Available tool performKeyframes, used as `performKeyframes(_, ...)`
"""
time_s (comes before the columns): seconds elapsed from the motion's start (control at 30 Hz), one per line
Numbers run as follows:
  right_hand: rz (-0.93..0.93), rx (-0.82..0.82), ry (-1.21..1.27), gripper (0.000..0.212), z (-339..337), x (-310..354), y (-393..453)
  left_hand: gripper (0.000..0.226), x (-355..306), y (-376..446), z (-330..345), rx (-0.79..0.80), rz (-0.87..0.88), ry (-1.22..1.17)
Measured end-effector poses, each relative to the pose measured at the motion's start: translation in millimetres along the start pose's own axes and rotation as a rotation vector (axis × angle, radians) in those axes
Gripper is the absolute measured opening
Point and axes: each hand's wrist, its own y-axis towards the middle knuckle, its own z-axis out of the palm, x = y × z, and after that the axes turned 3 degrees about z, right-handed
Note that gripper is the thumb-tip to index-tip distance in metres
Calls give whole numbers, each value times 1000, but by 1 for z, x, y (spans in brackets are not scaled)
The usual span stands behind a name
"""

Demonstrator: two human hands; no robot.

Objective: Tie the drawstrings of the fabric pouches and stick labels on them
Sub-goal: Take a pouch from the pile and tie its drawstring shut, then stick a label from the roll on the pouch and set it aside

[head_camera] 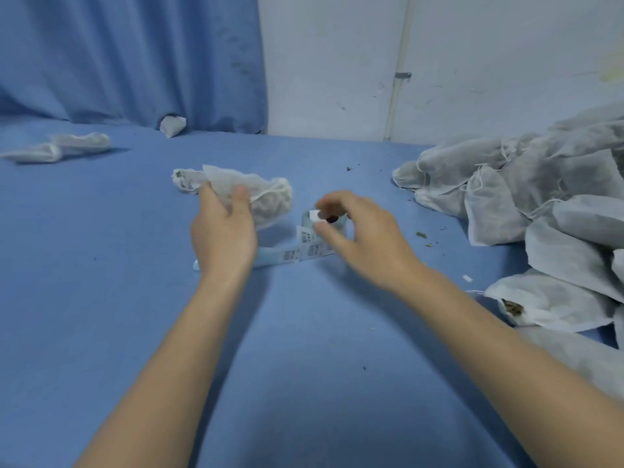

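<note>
Right hand (351, 231) pinches label (314, 216) — left hand (224, 224) holds pouch (266, 201).

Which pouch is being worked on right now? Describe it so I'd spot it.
Start at the blue table, mid-centre, away from the big heap of pouches on the right. It is the lone pouch that the left hand grips.

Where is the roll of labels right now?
In the head view the roll of labels lies mid-table on the blue cloth, under the right hand, just right of the pouch held by the left hand.
</note>
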Motion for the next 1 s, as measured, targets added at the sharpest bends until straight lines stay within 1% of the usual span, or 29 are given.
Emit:
performKeyframes(0.07, -172, 99, -206, 23, 9, 0, 6, 31, 10, 10, -1, -62, 101, 173)
performKeyframes(0.1, -232, 144, -263, 23, 12, -1, 9, 30, 13, 13, -1, -78, 153, 253)
performKeyframes(0.17, -325, 207, -346, 22, 19, -1, 14, 28, 16, 16, 3, -66, 220, 361)
performKeyframes(0.23, -397, 238, -407, 18, 23, -2, 19, 30, 19, 18, 8, -18, 245, 447)
performKeyframes(0.37, -434, 215, -386, 14, 28, -2, 27, 36, 26, 20, 12, 33, 314, 623)
performKeyframes(0.5, -404, 289, -350, 20, 29, -1, 37, 39, 33, 24, 18, 76, 344, 746)
performKeyframes(0.63, -310, 353, -266, 23, 29, -3, 41, 43, 39, 30, 25, 112, 366, 802)
performKeyframes(0.73, -323, 371, -296, 20, 30, -6, 42, 43, 42, 31, 25, 115, 387, 778)
performKeyframes(0.8, -387, 350, -338, 15, 30, -5, 43, 45, 42, 32, 25, 113, 390, 771)
performKeyframes(0.87, -518, 295, -380, 9, 28, -5, 43, 46, 42, 33, 25, 104, 396, 765)
performKeyframes(0.93, -638, 225, -403, 10, 26, -6, 40, 46, 42, 33, 23, 87, 403, 766)
performKeyframes(1.0, -660, 188, -386, 12, 23, -7, 36, 45, 43, 33, 22, 83, 407, 762)
